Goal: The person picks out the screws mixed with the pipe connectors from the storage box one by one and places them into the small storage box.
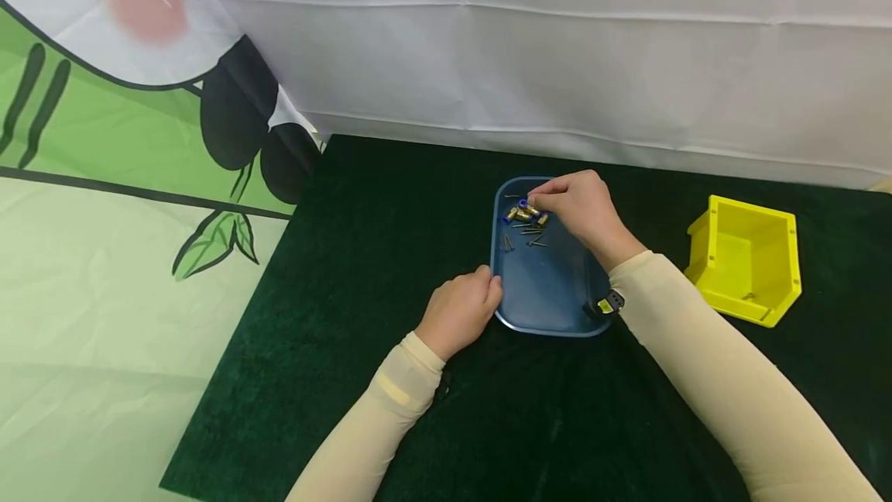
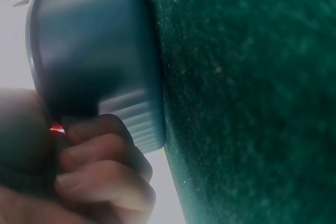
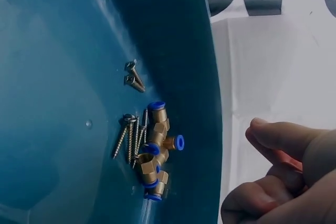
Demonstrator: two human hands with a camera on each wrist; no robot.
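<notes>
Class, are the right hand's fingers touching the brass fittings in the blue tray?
Apart: the right wrist view shows the fingers clear of the brass fittings, with blue tray between them.

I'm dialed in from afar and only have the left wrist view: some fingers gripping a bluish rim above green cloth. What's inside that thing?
Observer: It's a blue tray, and in it lie brass-coloured fittings with blue ends beside several screws.

Operator: Oh! And where's the other hand?

Observer: The right hand is over the tray, thumb and forefinger brought together; I see nothing between them.

Operator: Anything else nearby?

Observer: Yes, a yellow bin stands to the right of the tray.
</notes>
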